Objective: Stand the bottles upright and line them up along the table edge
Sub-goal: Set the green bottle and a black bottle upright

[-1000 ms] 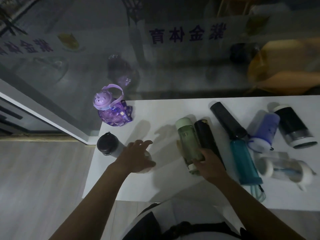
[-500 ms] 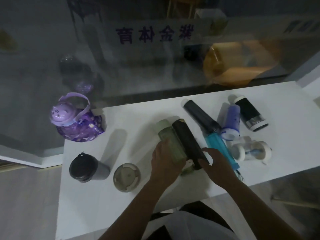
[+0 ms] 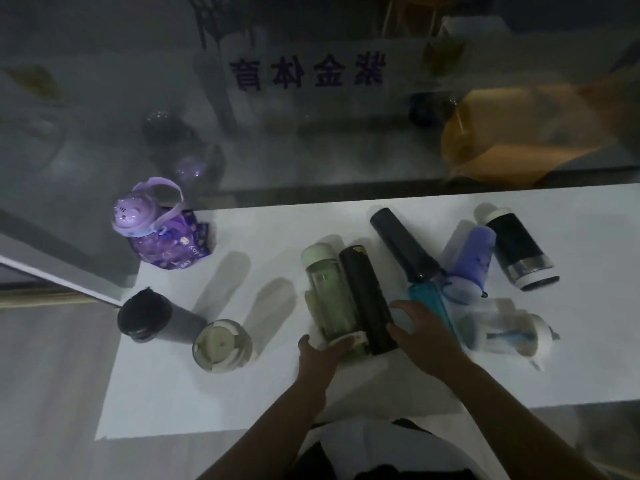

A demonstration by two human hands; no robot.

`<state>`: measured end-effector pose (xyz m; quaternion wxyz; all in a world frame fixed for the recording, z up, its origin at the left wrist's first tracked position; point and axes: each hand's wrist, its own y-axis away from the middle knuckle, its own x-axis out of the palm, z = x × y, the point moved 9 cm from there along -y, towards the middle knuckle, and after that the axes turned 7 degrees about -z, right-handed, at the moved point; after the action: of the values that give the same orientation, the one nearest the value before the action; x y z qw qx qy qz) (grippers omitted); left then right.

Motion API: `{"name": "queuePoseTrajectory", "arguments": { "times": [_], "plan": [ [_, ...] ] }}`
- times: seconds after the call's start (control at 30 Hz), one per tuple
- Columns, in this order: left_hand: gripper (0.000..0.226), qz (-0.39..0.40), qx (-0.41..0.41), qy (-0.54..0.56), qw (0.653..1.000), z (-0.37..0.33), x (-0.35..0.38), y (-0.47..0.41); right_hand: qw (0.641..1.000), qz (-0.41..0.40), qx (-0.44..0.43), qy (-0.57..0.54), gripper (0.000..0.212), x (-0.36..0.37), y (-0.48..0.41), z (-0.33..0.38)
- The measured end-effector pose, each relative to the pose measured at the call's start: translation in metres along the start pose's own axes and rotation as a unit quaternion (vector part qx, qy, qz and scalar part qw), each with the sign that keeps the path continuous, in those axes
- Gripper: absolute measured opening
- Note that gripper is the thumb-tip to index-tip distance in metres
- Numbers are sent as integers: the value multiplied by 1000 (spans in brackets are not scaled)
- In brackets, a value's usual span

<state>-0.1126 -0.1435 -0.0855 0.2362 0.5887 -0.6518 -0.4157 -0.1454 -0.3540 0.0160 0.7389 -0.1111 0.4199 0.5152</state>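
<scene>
A green bottle (image 3: 325,299) and a black bottle (image 3: 367,299) lie side by side in the middle of the white table (image 3: 270,403). My left hand (image 3: 320,353) curls around the green bottle's near end. My right hand (image 3: 420,332) rests with spread fingers against the black bottle's right side near its base. Three bottles stand upright at the left: a purple one (image 3: 159,233), a dark tumbler (image 3: 149,318) and a pale-lidded one (image 3: 221,344). Lying to the right are a dark-and-teal bottle (image 3: 405,251), a blue one (image 3: 472,259), a black-and-white flask (image 3: 516,247) and a clear one (image 3: 505,334).
A glass wall (image 3: 311,133) with printed characters runs directly behind the table's far edge. The table's left edge drops to a wooden floor (image 3: 45,375). My torso is against the near edge.
My left hand left the pale-lidded upright bottle, crossed to the green bottle and slid down to its near end. My right hand shifted from the green bottle to the black bottle's side.
</scene>
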Motion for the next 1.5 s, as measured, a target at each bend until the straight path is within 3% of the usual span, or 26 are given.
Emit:
{"name": "queuePoseTrajectory", "arguments": {
  "times": [0.2, 0.3, 0.43, 0.67, 0.8, 1.07, 1.2, 1.37, 1.5],
  "plan": [
    [95, -78, 13, 49, 996, 15, 28, 3, 998, 42, -45, -6, 45, -6, -11, -23],
    [97, -137, 32, 52, 989, 17, 34, 1, 996, 65, -65, -4, 44, -8, -13, -29],
    [81, -156, 48, 43, 986, 10, 36, 8, 993, 88, -77, -1, 47, -15, -13, -34],
    [81, -209, 101, -89, 969, -11, -1, 15, 992, 77, -92, -23, 48, -28, -19, -35],
    [82, -235, 163, -184, 940, -48, -30, 28, 992, 76, -97, -39, 49, -26, -19, -28],
    [82, -209, 272, -286, 895, -153, -67, 45, 993, 40, -90, -65, 44, -27, -24, -12],
    [74, -177, 302, -298, 888, -204, -71, 44, 993, 8, -77, -87, 42, -24, -22, -8],
    [68, -147, 357, -391, 835, -258, -63, 47, 996, -5, -54, -77, 43, -16, -14, -1],
    [61, -131, 409, -494, 756, -285, -56, 64, 997, -5, -52, -51, 43, -8, -7, 6]
  ]
}}
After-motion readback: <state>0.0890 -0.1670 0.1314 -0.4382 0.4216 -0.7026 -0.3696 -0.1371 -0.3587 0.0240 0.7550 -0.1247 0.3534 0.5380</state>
